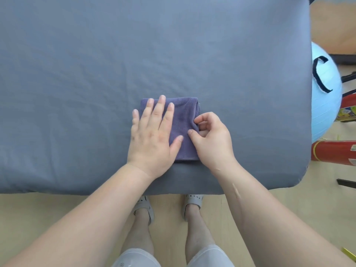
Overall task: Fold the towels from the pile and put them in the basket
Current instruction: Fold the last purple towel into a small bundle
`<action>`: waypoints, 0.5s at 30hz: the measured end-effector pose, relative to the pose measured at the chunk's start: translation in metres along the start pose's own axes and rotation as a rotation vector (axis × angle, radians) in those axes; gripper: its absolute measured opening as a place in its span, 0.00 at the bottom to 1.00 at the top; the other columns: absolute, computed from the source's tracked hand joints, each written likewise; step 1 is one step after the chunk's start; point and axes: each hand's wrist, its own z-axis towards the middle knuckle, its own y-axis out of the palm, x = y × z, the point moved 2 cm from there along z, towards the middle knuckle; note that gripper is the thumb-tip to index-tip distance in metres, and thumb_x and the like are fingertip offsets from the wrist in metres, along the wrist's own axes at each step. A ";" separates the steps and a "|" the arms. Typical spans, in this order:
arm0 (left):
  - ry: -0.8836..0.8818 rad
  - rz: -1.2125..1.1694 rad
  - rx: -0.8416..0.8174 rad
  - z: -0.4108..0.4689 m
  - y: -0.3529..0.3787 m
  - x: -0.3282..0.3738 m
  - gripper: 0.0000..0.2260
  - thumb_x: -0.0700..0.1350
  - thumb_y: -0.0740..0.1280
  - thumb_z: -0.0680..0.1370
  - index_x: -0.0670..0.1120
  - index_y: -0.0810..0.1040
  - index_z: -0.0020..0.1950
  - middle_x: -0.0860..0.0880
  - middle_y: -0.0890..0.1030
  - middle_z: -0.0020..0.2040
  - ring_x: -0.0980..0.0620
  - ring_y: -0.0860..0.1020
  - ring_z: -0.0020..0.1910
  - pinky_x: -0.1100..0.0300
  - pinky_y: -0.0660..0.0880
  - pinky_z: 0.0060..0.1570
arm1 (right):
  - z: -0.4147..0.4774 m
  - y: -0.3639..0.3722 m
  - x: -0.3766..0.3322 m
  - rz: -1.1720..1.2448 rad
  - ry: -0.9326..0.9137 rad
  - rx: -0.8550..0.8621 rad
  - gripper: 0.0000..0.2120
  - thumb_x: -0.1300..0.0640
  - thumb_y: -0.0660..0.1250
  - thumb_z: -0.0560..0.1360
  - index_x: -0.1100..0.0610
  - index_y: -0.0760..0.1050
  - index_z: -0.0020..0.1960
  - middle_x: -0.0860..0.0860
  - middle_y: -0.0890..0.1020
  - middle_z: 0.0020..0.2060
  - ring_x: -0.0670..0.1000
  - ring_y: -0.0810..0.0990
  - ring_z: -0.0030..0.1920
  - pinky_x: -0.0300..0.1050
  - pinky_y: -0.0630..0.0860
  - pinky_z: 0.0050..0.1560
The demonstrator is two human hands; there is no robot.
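Observation:
A small purple-grey towel (pixel 183 120), folded into a thick rectangle, lies near the front edge of the bed with the blue-grey sheet (pixel 96 64). My left hand (pixel 154 135) rests flat on the towel's left half, fingers spread. My right hand (pixel 212 137) is at the towel's right edge, with thumb and fingertips pinching the folded layers there. No towel pile and no basket are in view.
A light blue exercise ball (pixel 325 97) with a dark strap sits right of the bed. Below it lies a red cylinder (pixel 335 151). My legs and white sandals stand on the wooden floor (pixel 48 212) at the bed's front edge.

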 end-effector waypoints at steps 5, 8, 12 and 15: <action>-0.032 0.175 -0.251 0.008 0.021 0.004 0.47 0.77 0.44 0.72 0.50 0.36 0.80 0.45 0.32 0.80 0.43 0.30 0.77 0.36 0.34 0.74 | -0.002 -0.010 -0.002 -0.189 -0.116 0.141 0.15 0.54 0.70 0.76 0.46 0.72 0.61 0.44 0.81 0.49 0.45 0.80 0.47 0.42 0.76 0.49; -0.077 0.148 -0.263 0.011 0.028 0.011 0.48 0.77 0.45 0.70 0.51 0.31 0.79 0.45 0.28 0.78 0.44 0.26 0.75 0.36 0.32 0.73 | -0.004 -0.002 -0.016 -0.504 -0.600 0.204 0.24 0.48 0.65 0.79 0.56 0.72 0.72 0.53 0.75 0.68 0.54 0.72 0.69 0.49 0.67 0.70; -0.089 0.132 -0.248 0.011 0.030 0.012 0.47 0.71 0.48 0.72 0.48 0.29 0.78 0.45 0.27 0.78 0.45 0.25 0.75 0.37 0.33 0.74 | 0.008 0.015 -0.009 -0.972 -0.577 -0.168 0.39 0.32 0.43 0.80 0.56 0.50 0.82 0.52 0.48 0.82 0.56 0.43 0.82 0.63 0.42 0.79; -0.085 0.144 -0.267 0.012 0.032 0.010 0.48 0.72 0.49 0.71 0.46 0.29 0.77 0.44 0.27 0.77 0.45 0.25 0.75 0.37 0.32 0.73 | 0.020 0.015 0.007 -1.073 -0.471 -0.287 0.43 0.28 0.35 0.76 0.54 0.38 0.82 0.49 0.35 0.81 0.54 0.33 0.80 0.64 0.36 0.77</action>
